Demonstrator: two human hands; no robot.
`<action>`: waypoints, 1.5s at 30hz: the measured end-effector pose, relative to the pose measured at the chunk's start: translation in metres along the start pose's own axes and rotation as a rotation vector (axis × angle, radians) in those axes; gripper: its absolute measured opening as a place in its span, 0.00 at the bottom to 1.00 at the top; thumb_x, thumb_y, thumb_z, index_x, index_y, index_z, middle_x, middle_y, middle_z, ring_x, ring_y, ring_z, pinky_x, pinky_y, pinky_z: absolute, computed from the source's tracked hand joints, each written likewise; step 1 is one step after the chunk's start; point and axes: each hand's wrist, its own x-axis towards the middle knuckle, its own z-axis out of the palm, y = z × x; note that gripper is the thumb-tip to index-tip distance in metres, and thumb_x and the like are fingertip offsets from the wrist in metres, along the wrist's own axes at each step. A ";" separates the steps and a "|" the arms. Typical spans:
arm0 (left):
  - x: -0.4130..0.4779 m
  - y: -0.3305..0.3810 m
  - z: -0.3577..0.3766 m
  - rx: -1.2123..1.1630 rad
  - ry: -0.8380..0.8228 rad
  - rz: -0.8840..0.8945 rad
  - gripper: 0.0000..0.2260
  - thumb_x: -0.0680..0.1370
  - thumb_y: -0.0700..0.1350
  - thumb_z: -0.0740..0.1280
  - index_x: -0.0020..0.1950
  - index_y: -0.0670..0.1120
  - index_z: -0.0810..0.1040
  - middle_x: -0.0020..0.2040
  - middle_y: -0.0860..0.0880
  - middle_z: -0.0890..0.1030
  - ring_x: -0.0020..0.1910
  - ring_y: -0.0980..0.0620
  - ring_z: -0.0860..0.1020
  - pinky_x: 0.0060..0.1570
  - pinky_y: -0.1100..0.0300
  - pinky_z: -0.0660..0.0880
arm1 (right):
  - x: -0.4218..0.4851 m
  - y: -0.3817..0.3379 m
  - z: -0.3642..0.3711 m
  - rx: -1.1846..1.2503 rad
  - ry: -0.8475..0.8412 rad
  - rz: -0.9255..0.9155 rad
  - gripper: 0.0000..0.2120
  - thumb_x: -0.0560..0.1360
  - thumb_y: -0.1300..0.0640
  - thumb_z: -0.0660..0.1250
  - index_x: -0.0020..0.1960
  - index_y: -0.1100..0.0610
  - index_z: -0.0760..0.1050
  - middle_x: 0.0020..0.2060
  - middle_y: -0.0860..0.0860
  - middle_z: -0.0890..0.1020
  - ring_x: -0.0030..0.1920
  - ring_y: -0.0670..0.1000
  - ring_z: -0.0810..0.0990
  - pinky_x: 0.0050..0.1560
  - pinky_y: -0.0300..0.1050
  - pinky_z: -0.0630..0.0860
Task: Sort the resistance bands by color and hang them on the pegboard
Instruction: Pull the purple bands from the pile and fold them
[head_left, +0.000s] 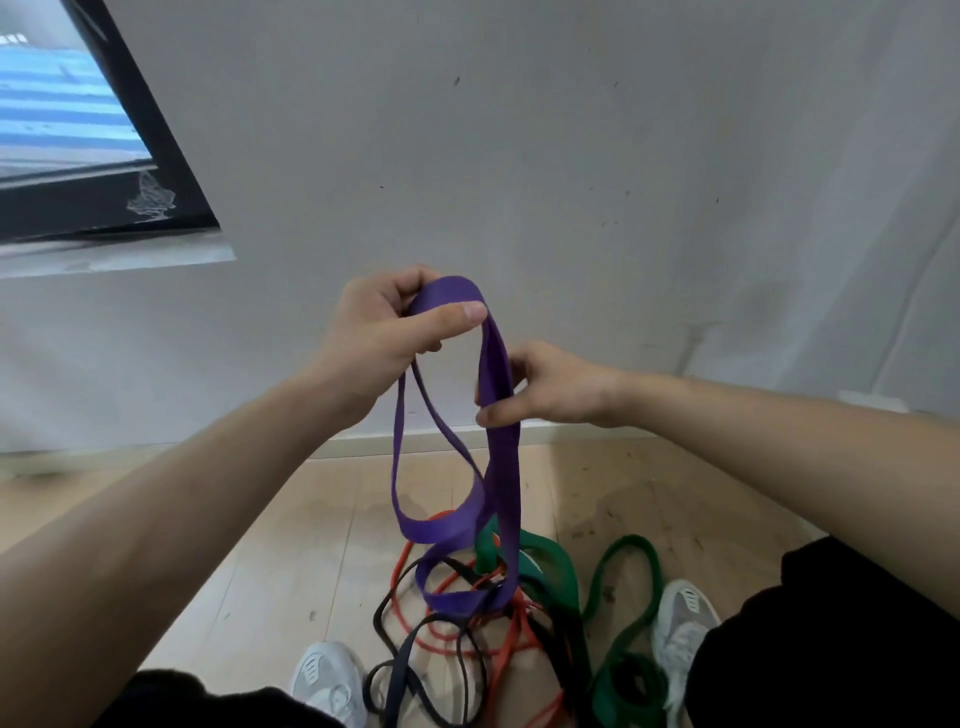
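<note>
Untangling comes first: left hand (379, 338) pinches the purple band (498, 415) at its top, right hand (545, 387) grips it mid-loop; lift slowly so its lower end slips free of the floor pile (498, 639).

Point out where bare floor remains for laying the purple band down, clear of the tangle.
Bare wood floor lies left of the pile, between the skirting board and the left shoe. Crowded: red, black and green bands tangle between the shoes, under the purple band.
</note>
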 end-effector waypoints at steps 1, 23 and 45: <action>0.000 0.001 -0.001 -0.003 0.015 0.003 0.08 0.73 0.44 0.77 0.46 0.43 0.81 0.32 0.57 0.78 0.32 0.59 0.75 0.37 0.66 0.73 | 0.002 0.004 0.004 0.009 -0.005 0.020 0.11 0.72 0.60 0.77 0.51 0.63 0.80 0.49 0.59 0.84 0.45 0.47 0.81 0.43 0.36 0.78; -0.002 -0.029 -0.067 -0.063 0.156 -0.040 0.21 0.68 0.56 0.74 0.46 0.37 0.79 0.29 0.49 0.71 0.30 0.52 0.68 0.34 0.60 0.65 | 0.002 -0.007 -0.051 0.117 0.286 -0.104 0.08 0.73 0.64 0.75 0.52 0.63 0.81 0.41 0.62 0.83 0.41 0.54 0.82 0.50 0.59 0.81; -0.002 -0.006 -0.005 0.046 -0.079 -0.023 0.16 0.66 0.51 0.78 0.46 0.43 0.82 0.35 0.53 0.81 0.34 0.59 0.78 0.37 0.68 0.72 | -0.002 -0.013 -0.005 -0.004 0.070 -0.125 0.11 0.72 0.63 0.75 0.53 0.61 0.80 0.48 0.57 0.84 0.47 0.52 0.82 0.46 0.39 0.80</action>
